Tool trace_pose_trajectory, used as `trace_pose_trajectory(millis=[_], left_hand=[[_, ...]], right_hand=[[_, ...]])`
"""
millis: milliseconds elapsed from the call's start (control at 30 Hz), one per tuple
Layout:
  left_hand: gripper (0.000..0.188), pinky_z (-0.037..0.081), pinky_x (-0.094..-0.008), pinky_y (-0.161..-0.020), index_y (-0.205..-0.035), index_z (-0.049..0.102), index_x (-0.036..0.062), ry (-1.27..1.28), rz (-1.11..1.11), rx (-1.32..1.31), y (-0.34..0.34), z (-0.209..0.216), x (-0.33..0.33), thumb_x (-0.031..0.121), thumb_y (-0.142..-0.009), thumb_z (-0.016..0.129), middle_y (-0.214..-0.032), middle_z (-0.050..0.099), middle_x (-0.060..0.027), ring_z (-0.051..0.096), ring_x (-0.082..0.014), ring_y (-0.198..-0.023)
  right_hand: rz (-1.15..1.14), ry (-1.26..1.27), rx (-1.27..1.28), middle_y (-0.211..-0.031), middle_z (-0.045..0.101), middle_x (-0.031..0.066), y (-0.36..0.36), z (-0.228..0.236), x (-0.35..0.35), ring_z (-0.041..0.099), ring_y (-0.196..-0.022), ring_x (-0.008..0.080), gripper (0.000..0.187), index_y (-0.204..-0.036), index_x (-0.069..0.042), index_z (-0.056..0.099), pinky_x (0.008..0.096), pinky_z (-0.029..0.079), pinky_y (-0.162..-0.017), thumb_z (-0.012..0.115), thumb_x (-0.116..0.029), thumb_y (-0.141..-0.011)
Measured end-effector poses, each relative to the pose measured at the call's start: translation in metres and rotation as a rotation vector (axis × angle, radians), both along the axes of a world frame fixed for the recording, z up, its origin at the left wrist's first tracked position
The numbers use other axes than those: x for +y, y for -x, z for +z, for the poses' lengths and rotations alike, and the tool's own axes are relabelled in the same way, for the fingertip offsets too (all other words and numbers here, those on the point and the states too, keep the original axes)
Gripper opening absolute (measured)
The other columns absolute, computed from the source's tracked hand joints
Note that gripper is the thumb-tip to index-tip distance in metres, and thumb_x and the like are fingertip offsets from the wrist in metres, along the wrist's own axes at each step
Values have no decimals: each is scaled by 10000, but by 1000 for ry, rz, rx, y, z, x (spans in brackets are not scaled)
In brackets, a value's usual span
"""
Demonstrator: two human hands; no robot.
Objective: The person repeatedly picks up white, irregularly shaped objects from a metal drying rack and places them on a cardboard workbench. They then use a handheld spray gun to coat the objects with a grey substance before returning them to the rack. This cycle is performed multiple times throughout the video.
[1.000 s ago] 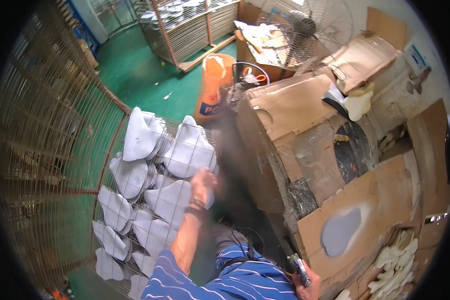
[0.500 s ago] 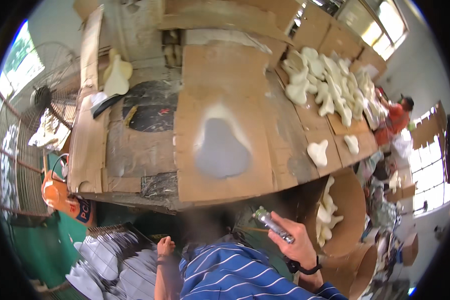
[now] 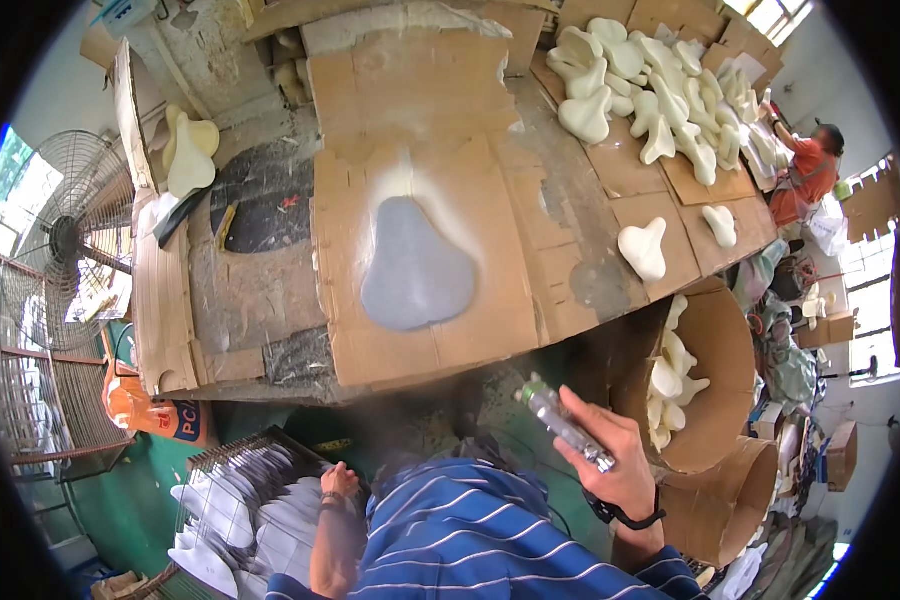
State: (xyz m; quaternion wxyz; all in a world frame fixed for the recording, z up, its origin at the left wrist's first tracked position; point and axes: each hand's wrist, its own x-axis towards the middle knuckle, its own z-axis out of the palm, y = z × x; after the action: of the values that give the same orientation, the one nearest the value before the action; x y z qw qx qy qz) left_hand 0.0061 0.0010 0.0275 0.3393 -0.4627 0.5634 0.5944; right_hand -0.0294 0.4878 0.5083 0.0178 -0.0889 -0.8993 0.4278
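Observation:
My right hand (image 3: pixel 615 455) is closed around a small silver spray gun (image 3: pixel 567 425), held off the table's near edge with its nozzle end toward the table. A grey saddle-shaped piece (image 3: pixel 417 265) lies flat on a cardboard sheet (image 3: pixel 500 340), with a pale powdery halo around its upper edges. My left hand (image 3: pixel 340 482) hangs low beside a wire rack (image 3: pixel 232 445), its fingers curled and nothing visible in them. That rack holds several light grey saddle-shaped pieces (image 3: pixel 295 520).
Cream saddle-shaped pieces (image 3: pixel 660 95) are heaped at the table's far right, with two single ones nearer. A round cardboard bin (image 3: pixel 725 350) holds more. At left stand a large fan (image 3: pixel 65 240) and an orange bag (image 3: pixel 145 405). A person in orange (image 3: pixel 810 175) works at far right.
The view has shifted, so the table sits higher and farther left. My left hand appears closer to the wire rack. My right hand still holds the spray gun, and the grey piece stays on the cardboard.

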Motion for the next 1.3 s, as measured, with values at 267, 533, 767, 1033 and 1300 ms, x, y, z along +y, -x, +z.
trace_pose_trajectory(millis=[267, 533, 767, 1033, 1300], left_hand=[[403, 569, -380, -625, -1235, 598, 81, 71, -72, 91, 30, 19, 50, 350, -942, 658, -892, 682, -67, 672, -202, -723], [406, 570, -402, -616, -1230, 612, 53, 123, -160, 37, 19, 12, 48, 327, -932, 638, -906, 689, -95, 679, -245, -782], [417, 591, -421, -652, -1259, 587, 60, 91, -165, -9, 16, 4, 37, 313, -930, 634, -899, 675, -92, 674, -240, -728], [368, 557, -363, -570, -1184, 657, 50, 161, -155, 58, 23, 21, 46, 295, -912, 617, -869, 695, -81, 670, -210, -685], [440, 583, -395, -609, -1265, 584, 41, 94, -159, 23, 17, 15, 46, 314, -926, 651, -894, 665, -107, 660, -230, -712]], right_hand=[[65, -10, 49, -946, 675, 184, 10, -3, 16, 661, -786, 352, 638, -1372, -3, 553, 359, 533, -712, 724, 68, -761], [-78, 9, 45, -966, 693, 183, -2, 2, 26, 688, -806, 334, 601, -1344, -15, 592, 347, 536, -734, 728, 52, -763], [150, 57, -65, -971, 684, 182, -9, -5, 13, 670, -817, 358, 666, -1360, -16, 575, 358, 536, -734, 737, 60, -718], [10, 58, 117, -937, 693, 173, 22, -12, -5, 674, -766, 265, 562, -1335, 4, 596, 302, 524, -708, 725, 50, -790], [-38, -12, 74, -932, 677, 184, 5, -10, 10, 674, -763, 328, 635, -1380, -21, 561, 351, 538, -709, 722, 78, -773]])
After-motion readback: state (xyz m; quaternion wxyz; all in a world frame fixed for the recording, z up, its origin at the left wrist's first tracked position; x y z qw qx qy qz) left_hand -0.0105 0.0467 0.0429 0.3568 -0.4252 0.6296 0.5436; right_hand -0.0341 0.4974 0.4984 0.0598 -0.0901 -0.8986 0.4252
